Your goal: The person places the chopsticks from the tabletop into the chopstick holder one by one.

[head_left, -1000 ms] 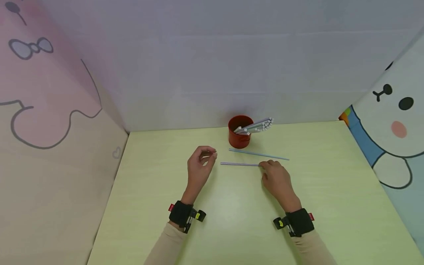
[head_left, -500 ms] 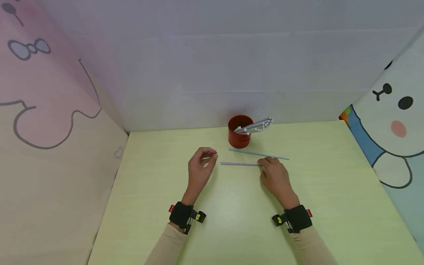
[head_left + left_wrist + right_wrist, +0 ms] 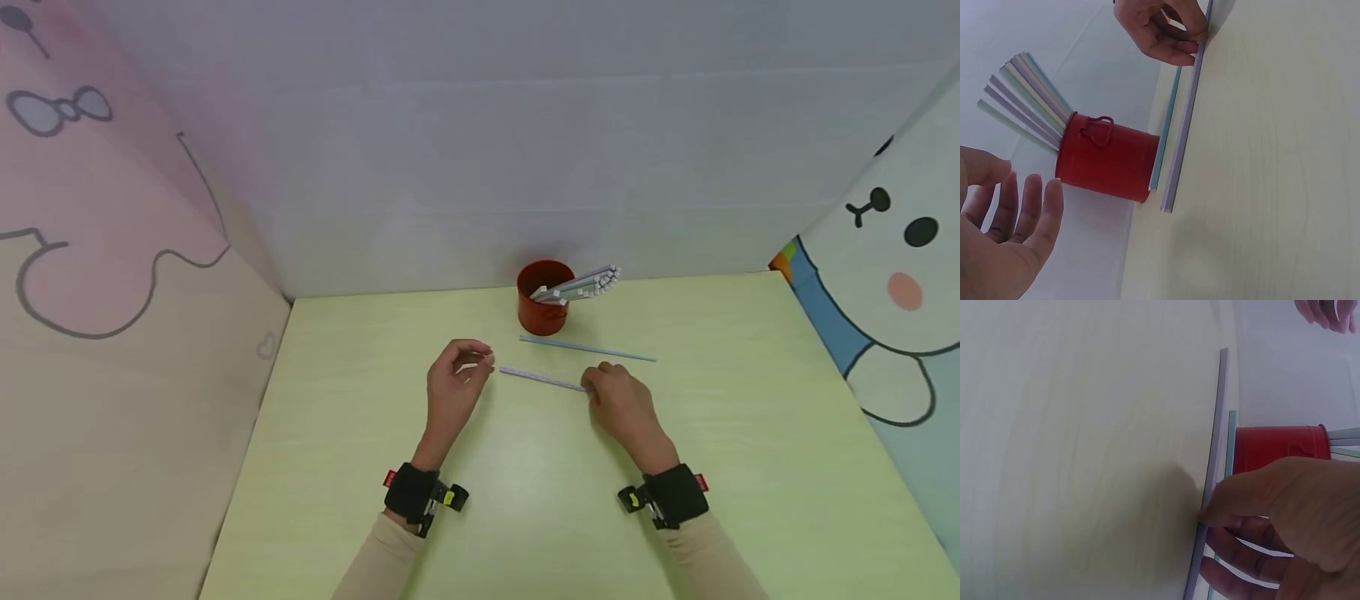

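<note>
A thin purple stick lies slantwise on the table, its right part hidden under my right hand. Thumb and fingers of that hand pinch the stick, as the right wrist view shows. My left hand hovers just beyond the stick's left end, fingers loosely curved and thumb apart in the left wrist view, nothing between them. Behind the purple stick lies a light blue stick. At the back stands a small red bucket with a bundle of pastel sticks leaning out to the right.
The pale yellow table meets a white cloth backdrop right behind the bucket. Printed cloth panels with cartoon animals flank it at left and right. Each wrist wears a black band with a small camera.
The right end of the purple stick has swung toward the person, along with my right hand's fingers. My left hand has sunk slightly. The blue stick and bucket stay put.
</note>
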Tool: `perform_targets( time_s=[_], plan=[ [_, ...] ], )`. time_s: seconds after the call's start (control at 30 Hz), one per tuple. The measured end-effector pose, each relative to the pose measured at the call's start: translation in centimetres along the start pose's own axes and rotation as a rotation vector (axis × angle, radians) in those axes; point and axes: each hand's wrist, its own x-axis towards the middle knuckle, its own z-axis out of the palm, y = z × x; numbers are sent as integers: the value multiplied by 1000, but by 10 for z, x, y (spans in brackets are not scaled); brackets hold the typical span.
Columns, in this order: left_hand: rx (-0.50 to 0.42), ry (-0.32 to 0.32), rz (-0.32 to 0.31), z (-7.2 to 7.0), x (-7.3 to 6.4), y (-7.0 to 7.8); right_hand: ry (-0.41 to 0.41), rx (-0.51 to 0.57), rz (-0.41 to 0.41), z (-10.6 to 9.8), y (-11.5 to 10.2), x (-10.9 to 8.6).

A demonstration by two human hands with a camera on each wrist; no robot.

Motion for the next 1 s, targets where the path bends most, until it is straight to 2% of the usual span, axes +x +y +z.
perform_targets(
  time_s=[0.17,0.23,0.33,0.53,0.67,0.8,0.93,1.0],
  plan=[
    [-21,-38,-27,5,-7,12,-100,-34,42,-5,-8,-7],
    [-36,-56,-41,7,-9,12,-124,-49,53,-6,-10,-11],
    [-50,-64,-64,9,-13,8,-149,-60,58,-8,-15,-17],
    [-71,-58,-118,9,-18,-12,-198,-68,79,-13,-21,-27],
    [-85,-66,-126,10,-20,-17,-216,-73,103,-15,-24,-31],
    [-81,-72,-148,10,-22,-19,-203,-40,122,-17,-27,-33],
    [-68,-74,-171,11,-23,-19,-127,39,116,-20,-29,-35],
    [-65,-78,-178,12,-24,-14,-82,86,108,-21,-31,-36]
  ],
)
